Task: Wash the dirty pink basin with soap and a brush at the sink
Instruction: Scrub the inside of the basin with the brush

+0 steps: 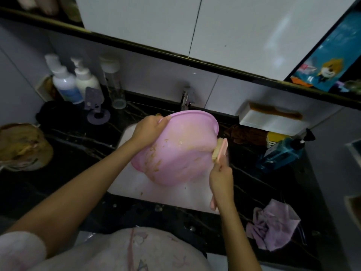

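- Head view: the pink basin (179, 153) was held tipped on its side over the white sink (125, 137), below the faucet (186, 98); its rim pointed toward the wall.
- Brownish residue clung to the basin surface facing the camera, mostly at the lower left. What the basin held inside could not be seen.
- The left hand (150, 130) gripped the basin's rim at its upper left, fingers curled over the edge.
- The right hand (221, 178) was closed round the pink handle of the brush (220, 149), whose tan bristles pressed against the basin's right wall just below the rim.
- The two hands were apart, one on each side of the basin.
- On the dark table (78, 149), back left, stood two white bottles (66, 85) and a tall clear bottle (114, 83); their contents could not be told.
- At right, a blue bottle (281, 153) with a black pump held blue liquid and lay tilted.
- A white wall tray (271, 124) carried a brown comb (275, 112).
- A crumpled pink cloth (273, 225) lay near the table's front right.
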Demonstrator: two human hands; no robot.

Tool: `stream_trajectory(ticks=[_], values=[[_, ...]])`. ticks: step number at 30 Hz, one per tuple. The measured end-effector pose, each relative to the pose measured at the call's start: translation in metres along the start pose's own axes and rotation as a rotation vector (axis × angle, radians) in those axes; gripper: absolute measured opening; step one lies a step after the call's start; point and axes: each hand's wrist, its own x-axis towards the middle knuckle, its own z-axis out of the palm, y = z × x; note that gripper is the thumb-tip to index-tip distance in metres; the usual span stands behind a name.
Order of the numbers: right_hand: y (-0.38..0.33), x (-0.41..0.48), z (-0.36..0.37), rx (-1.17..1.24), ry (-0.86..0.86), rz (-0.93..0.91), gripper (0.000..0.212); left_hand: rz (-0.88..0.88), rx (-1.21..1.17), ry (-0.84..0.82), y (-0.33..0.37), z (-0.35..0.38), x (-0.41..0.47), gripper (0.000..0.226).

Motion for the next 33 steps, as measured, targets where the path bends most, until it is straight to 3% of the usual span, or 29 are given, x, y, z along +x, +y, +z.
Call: stream_trajectory(ticks=[4,9,14,18,20,25,28,30,33], values=[[-0.016,-0.016,0.019,-0.079,-0.029,-0.203,0.045,0.030,0.031,-0.020,0.003,0.002,0.001,0.051],[-0.004,0.016,0.013,0.070,0.124,0.084,0.044,0.027,0.029,-0.030,0.003,0.003,0.005,0.054],[-0.026,-0.029,0.042,-0.016,-0.011,-0.173,0.049,0.027,0.020,-0.033,0.000,0.006,0.007,0.054],[-0.011,0.014,0.028,0.072,0.141,0.063,0.047,0.025,0.021,-0.044,0.001,0.005,0.009,0.054],[-0.011,0.005,0.028,0.069,0.149,0.098,0.048,0.021,0.012,-0.052,0.001,0.004,0.010,0.054],[-0.016,-0.029,0.043,-0.091,0.062,-0.179,0.052,0.018,0.020,-0.049,0.001,0.002,0.009,0.053],[-0.013,0.011,0.030,0.071,0.173,0.034,0.049,0.016,0.030,-0.048,0.002,0.001,0.009,0.054],[-0.018,0.002,0.029,0.100,0.159,0.080,0.051,0.024,0.032,-0.046,0.004,0.002,0.009,0.054],[-0.021,-0.046,0.041,-0.071,-0.015,-0.139,0.055,0.033,0.035,-0.065,0.003,0.004,0.006,0.055]])
